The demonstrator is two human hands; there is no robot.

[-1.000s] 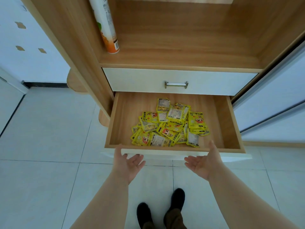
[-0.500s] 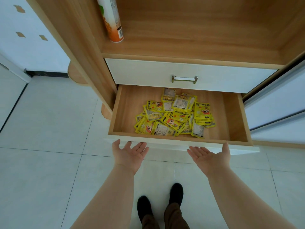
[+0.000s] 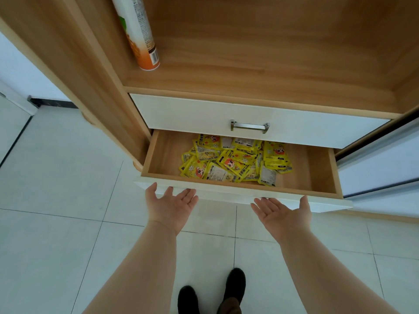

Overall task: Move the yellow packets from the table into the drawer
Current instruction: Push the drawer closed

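Note:
A heap of several yellow packets (image 3: 235,159) lies in the lower wooden drawer (image 3: 163,155), which stands partly pulled out under the cabinet. The heap's far edge is hidden beneath the upper drawer. My left hand (image 3: 171,206) is palm up with fingers spread, its fingertips touching the underside of the drawer's white front panel (image 3: 226,193) at the left. My right hand (image 3: 284,215) is palm up in the same way under the panel's right half. Both hands hold nothing.
Above is a closed white drawer with a metal handle (image 3: 249,126). A tall orange and white can (image 3: 138,30) stands on the wooden shelf. A sliding door (image 3: 381,164) is at the right. My two dark shoes (image 3: 210,293) stand on the tiled floor.
The drawer has slid inward, so less of its inside shows and the packets' far edge is now covered. Both hands have followed its front panel forward, staying palm up.

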